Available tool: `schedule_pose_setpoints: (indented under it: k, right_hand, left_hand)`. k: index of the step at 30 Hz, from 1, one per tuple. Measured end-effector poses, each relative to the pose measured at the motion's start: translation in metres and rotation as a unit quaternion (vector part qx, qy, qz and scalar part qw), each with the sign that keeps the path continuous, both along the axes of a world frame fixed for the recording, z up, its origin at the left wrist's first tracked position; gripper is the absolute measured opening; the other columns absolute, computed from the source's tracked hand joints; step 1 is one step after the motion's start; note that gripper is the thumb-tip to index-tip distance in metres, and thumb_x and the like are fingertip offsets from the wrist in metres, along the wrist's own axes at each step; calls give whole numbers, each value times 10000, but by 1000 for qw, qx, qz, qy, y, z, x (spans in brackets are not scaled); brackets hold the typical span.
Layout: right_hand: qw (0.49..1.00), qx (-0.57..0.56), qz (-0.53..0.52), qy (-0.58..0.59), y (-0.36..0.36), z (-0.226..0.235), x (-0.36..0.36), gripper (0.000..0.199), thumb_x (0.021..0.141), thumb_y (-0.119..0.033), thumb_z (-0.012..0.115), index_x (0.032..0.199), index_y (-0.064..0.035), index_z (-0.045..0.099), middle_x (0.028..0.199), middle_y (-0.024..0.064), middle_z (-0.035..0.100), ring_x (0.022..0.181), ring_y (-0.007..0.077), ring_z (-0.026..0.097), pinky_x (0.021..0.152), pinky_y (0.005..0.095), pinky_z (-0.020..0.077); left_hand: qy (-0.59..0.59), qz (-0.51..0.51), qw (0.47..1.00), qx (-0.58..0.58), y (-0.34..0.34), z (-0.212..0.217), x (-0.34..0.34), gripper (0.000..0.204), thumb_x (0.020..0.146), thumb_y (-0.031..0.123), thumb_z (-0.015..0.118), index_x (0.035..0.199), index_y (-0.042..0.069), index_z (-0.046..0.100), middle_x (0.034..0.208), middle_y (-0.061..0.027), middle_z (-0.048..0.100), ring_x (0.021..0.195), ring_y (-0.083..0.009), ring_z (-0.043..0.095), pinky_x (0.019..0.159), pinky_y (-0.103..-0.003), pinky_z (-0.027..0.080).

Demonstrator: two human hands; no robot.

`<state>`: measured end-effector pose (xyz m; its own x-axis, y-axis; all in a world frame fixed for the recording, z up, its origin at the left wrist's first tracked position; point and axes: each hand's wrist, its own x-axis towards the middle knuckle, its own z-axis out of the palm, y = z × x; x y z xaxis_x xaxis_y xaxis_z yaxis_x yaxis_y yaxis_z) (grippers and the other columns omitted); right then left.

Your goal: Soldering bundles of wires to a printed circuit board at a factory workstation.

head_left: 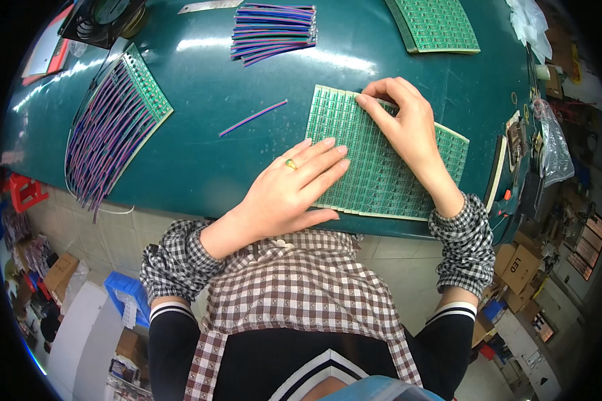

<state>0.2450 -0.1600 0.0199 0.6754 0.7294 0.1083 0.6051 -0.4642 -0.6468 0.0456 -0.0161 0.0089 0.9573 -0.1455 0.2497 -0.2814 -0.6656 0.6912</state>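
Note:
Several green circuit board panels lie fanned out and overlapping on the green table in front of me. My left hand, with a ring on one finger, rests flat on the left side of the panels, fingers stretched out. At the far edge, my right hand pinches the top of one panel between thumb and fingers; the curled fingertips are partly hidden. A single short multicoloured wire bundle lies on the table to the left of the panels.
A pile of wire bundles lies at the back. Far right stands a stack of green panels. On the left sits a panel with many wires attached, below a black fan. A metal ruler and a plastic bag edge the workspace.

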Motion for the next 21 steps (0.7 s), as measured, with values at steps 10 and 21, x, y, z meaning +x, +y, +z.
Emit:
schedule_pose_setpoints:
  k: [10, 21]
  right_hand:
    - [1000, 4, -3, 13, -1, 0, -1, 159, 841, -186, 745, 856, -40, 683, 840, 76, 679, 827, 248, 656, 764, 362, 513]
    - [1000, -12, -20, 17, 0, 2, -2, 168, 838, -191, 752, 871, -41, 684, 834, 77, 670, 828, 251, 654, 765, 366, 512]
  left_hand:
    - [31, 5, 999, 7, 8, 1, -6, 766, 730, 316, 825, 1365, -5, 541, 1451, -152, 515, 1358, -326, 488, 1102, -473, 428]
    - [21, 7, 1000, -3, 9, 1, -6, 760, 739, 340, 812, 1361, -6, 543, 1456, -155, 510, 1365, -328, 479, 1109, -473, 420]
